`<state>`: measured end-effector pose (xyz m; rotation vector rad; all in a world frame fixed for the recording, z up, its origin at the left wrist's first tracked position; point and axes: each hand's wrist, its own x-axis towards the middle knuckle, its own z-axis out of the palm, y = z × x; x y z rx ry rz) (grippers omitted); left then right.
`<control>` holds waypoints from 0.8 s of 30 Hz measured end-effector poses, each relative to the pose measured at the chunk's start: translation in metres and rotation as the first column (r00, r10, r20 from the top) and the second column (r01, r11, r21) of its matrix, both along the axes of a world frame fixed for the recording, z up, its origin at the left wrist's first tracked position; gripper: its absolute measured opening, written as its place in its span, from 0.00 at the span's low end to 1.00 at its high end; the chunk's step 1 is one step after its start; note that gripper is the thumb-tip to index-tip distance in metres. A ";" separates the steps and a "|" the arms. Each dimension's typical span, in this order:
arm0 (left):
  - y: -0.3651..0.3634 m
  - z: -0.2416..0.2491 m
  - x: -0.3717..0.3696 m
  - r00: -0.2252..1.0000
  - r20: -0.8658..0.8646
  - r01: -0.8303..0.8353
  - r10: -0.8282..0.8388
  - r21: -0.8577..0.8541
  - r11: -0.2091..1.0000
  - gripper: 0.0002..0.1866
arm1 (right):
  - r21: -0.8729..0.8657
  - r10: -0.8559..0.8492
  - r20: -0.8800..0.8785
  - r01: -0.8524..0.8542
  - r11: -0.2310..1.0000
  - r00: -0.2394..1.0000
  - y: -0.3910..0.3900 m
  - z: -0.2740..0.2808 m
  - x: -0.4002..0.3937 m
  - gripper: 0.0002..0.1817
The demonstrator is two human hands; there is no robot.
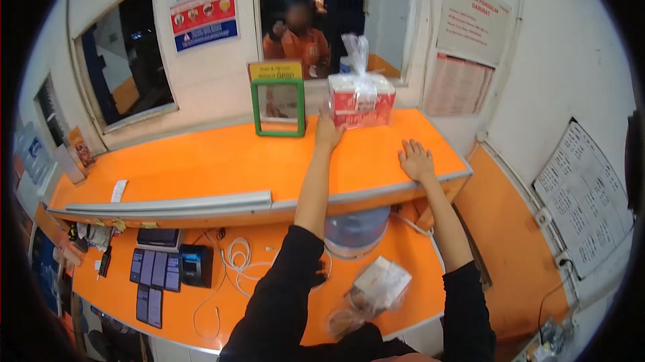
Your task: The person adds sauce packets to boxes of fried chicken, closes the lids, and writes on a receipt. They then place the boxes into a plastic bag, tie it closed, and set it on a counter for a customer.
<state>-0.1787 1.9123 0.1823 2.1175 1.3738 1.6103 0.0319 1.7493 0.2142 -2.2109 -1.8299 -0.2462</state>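
Observation:
On the raised orange counter stands a red-and-white box point(363, 108) in a clear plastic bag, knotted at the top. My left hand point(328, 130) grips its lower left corner, with the thumb at the front and the fingers along the side. My right hand point(416, 160) lies palm down on the counter, to the right of the box and apart from it, fingers spread. Left of the box is a green-framed stand point(279, 108) with a yellow sign behind it. Below my arms, another plastic-wrapped white package point(381, 283) rests on the lower desk.
Behind the window, a person in orange point(296, 43) faces the counter. Several phones point(150, 281), a dark blue-black device point(195, 266) and white cables point(238, 254) lie on the lower desk. A large clear water bottle point(357, 232) sits under the counter's overhang. A grey metal strip point(168, 202) edges the counter.

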 end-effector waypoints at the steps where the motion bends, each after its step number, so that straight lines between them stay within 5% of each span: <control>1: -0.009 0.005 -0.004 0.999 -0.037 0.008 -0.010 -0.065 0.998 0.47 | -0.019 -0.030 -0.009 0.030 0.999 0.999 -0.013 -0.003 -0.005 0.30; 3: -0.016 0.001 -0.007 0.996 -0.077 0.032 -0.043 -0.144 0.989 0.46 | -0.048 -0.065 -0.008 0.064 0.997 0.998 -0.037 -0.005 -0.014 0.30; 5: -0.011 -0.006 0.002 0.836 -0.500 -0.283 0.227 -0.038 0.958 0.37 | -0.050 -0.106 -0.007 0.105 0.993 0.994 -0.056 -0.005 -0.017 0.30; 8: -0.012 -0.006 0.003 0.748 -0.610 -0.334 0.261 -0.006 0.943 0.32 | 0.016 -0.104 -0.033 0.104 0.994 0.994 -0.083 -0.013 -0.023 0.32; 11: -0.010 -0.007 0.001 0.807 -0.560 -0.251 0.187 -0.039 0.967 0.27 | 0.054 -0.043 -0.149 0.051 0.997 0.988 -0.108 -0.019 -0.017 0.30; 13: -0.013 -0.007 0.001 0.807 -0.557 -0.249 0.196 -0.019 0.968 0.25 | 0.195 0.268 -0.198 -0.230 0.954 0.943 -0.124 -0.022 -0.003 0.25; 14: -0.015 -0.006 0.001 0.802 -0.554 -0.264 0.222 0.003 0.964 0.22 | 0.194 0.257 -0.199 -0.219 0.956 0.946 -0.137 -0.027 0.004 0.25; 16: -0.027 0.000 0.001 0.856 -0.475 -0.236 0.204 -0.008 0.972 0.20 | 0.399 0.376 -0.770 -0.071 0.914 0.515 -0.192 -0.023 -0.009 0.21; 18: -0.029 0.006 0.003 0.902 -0.388 -0.214 0.191 -0.019 0.977 0.18 | 0.457 0.406 -0.718 -0.057 0.888 0.566 -0.262 -0.036 -0.018 0.17; 20: -0.029 0.003 0.005 0.924 -0.267 -0.250 0.274 0.119 0.961 0.12 | 0.306 0.266 -0.932 0.139 0.942 0.246 -0.340 -0.088 -0.034 0.17; 22: -0.043 0.009 0.005 0.904 -0.278 -0.253 0.325 0.264 0.931 0.09 | 0.186 0.166 -0.975 0.134 0.973 0.149 -0.430 -0.179 -0.052 0.16; 23: -0.054 0.018 0.009 0.885 -0.265 -0.252 0.382 0.415 0.874 0.06 | 0.094 0.103 -0.994 0.253 0.963 -0.021 -0.472 -0.208 -0.084 0.16; 24: -0.072 0.032 0.018 0.898 -0.267 -0.218 0.349 0.419 0.881 0.06 | -0.050 -0.038 -0.998 0.311 0.949 -0.045 -0.522 -0.257 -0.104 0.15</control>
